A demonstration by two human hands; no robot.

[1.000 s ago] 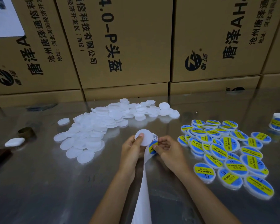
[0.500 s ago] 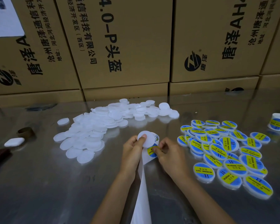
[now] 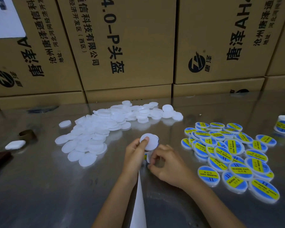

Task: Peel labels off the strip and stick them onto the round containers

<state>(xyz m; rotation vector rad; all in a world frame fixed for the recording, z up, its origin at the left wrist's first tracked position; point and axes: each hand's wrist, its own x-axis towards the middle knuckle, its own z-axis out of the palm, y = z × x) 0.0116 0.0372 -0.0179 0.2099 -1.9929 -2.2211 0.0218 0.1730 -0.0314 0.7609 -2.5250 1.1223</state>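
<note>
Cardboard boxes [image 3: 132, 46] fill the upper part of the frame behind a shiny metal table [image 3: 39, 186]. Near the centre, the left hand [image 3: 135, 155] grips a plain white container [image 3: 149, 141], thumb curled on its face, together with the white strip [image 3: 138, 203] that runs down to the lower edge. The right hand [image 3: 169, 165] has come lower than a moment ago and its fingertips now pinch at the strip just under the container; the blue and yellow label (clearly seen before) is now almost hidden. Probably the peeling has begun. Unlabelled containers [image 3: 92, 134] lie at centre left, labelled ones [image 3: 229, 155] at right.
</note>
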